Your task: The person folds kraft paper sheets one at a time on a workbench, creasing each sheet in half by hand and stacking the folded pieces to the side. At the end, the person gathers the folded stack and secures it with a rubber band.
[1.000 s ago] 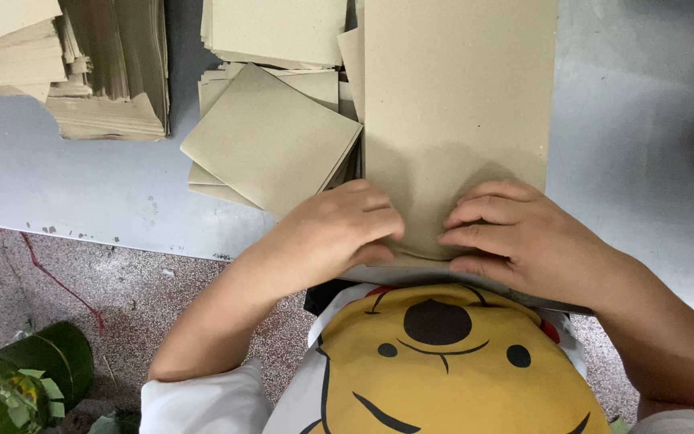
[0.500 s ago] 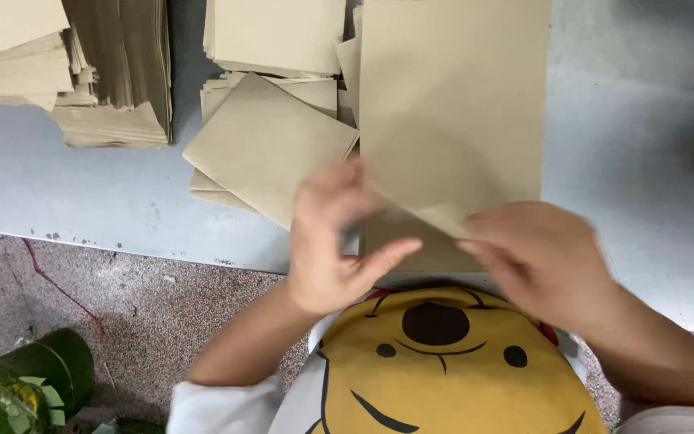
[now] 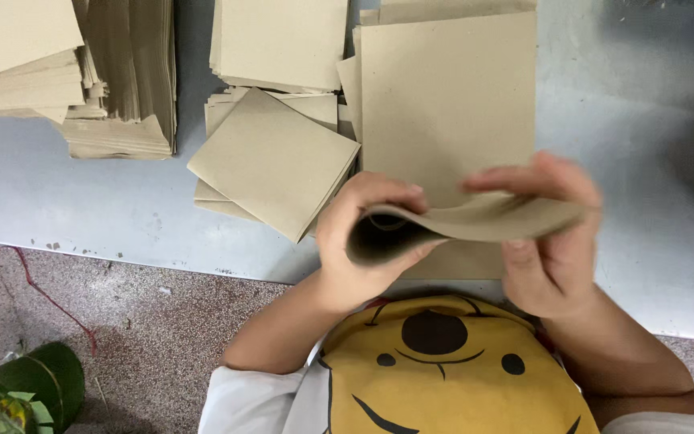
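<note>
Both hands have lifted the tan cardboard sheet (image 3: 475, 221) off the grey table's (image 3: 628, 161) near edge. Left hand (image 3: 363, 241) and right hand (image 3: 552, 233) now pinch its curled, folded-over end; the fold seems underway.

Matt brown paper sheet (image 3: 475, 221) bent between the hands, matt paper stacks (image 3: 271, 161), smooth pale table (image 3: 636, 145), speckled rough stone floor (image 3: 122, 321)

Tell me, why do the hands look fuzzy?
Head view: the right hand is smeared by motion blur, the left hand less so; the folded brown sheet between them is soft-edged, while the paper stacks behind stay sharp.
</note>
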A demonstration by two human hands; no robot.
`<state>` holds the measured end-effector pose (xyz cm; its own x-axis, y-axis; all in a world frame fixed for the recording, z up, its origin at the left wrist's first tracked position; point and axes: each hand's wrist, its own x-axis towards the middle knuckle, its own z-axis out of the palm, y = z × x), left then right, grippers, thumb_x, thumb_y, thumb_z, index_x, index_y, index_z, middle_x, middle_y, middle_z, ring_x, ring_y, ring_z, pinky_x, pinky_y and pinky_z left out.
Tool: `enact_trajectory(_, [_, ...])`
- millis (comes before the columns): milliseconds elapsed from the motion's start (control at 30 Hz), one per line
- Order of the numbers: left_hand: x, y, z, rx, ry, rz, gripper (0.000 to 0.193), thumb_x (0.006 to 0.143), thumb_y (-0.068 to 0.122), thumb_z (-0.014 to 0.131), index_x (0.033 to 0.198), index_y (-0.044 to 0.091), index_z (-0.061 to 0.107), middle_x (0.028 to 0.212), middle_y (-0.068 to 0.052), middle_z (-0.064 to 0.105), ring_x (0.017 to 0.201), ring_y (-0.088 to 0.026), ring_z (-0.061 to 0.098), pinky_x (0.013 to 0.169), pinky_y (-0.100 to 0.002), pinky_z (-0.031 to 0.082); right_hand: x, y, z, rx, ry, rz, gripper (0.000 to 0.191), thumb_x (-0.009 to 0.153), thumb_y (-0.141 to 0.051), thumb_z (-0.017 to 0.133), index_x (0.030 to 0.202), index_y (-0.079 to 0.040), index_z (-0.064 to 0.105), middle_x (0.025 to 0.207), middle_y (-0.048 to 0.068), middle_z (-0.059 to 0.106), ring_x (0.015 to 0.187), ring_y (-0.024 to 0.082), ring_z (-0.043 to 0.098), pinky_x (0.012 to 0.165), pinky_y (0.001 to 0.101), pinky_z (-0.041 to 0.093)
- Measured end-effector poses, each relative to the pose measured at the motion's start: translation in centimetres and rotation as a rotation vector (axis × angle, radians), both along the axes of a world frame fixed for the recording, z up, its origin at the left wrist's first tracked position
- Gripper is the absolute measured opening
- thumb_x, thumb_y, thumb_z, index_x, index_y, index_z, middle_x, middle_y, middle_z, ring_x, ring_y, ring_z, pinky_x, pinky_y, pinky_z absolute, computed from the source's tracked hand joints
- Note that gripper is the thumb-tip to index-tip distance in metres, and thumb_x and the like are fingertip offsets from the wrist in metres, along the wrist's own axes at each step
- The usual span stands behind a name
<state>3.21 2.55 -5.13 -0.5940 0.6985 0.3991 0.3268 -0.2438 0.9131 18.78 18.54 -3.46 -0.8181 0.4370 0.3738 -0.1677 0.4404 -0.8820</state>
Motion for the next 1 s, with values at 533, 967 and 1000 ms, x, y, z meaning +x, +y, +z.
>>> enact_trajectory(533, [0.9, 1.6, 0.9, 0.168, -0.271, -0.014, 0.058, 0.086, 0.016, 0.086, 0.127, 0.004, 0.047, 0.111, -0.006, 0.064, 0.098, -0.013, 0.065, 0.086, -0.028, 0.057, 0.5, -1.2, -1.6, -0.226, 0.02, -0.082, 0.012, 0.121, -0.013, 0.044, 0.126, -0.003, 0.043, 0.111, 0.016, 0.067, 0.099, 0.017, 0.068, 0.092, 0.0297, 0.057])
enact_trajectory(967, [0.3, 0.0, 3.2, -0.498, 0.092, -0.309, 0.02, 0.097, 0.022, 0.074, 0.095, 0.006, 0.064, 0.071, -0.011, 0.06, 0.059, -0.026, 0.058, 0.054, -0.038, 0.046, -0.4, 1.8, 4.3, 0.253, -0.466, 0.109, 0.017, 0.084, -0.018, 0.08, 0.095, -0.009, 0.071, 0.071, 0.002, 0.067, 0.059, 0.013, 0.061, 0.054, 0.0283, 0.044])
enact_trajectory(1000, [0.5, -0.2, 3.3, -0.387, 0.134, -0.351, 0.014, 0.099, 0.021, 0.069, 0.102, 0.008, 0.064, 0.078, -0.01, 0.063, 0.067, -0.029, 0.062, 0.058, -0.04, 0.047, -0.3, 1.9, 4.2, 0.359, -0.468, 0.167, 0.014, 0.08, -0.019, 0.083, 0.086, -0.011, 0.074, 0.066, 0.001, 0.068, 0.054, 0.014, 0.061, 0.051, 0.0287, 0.044])
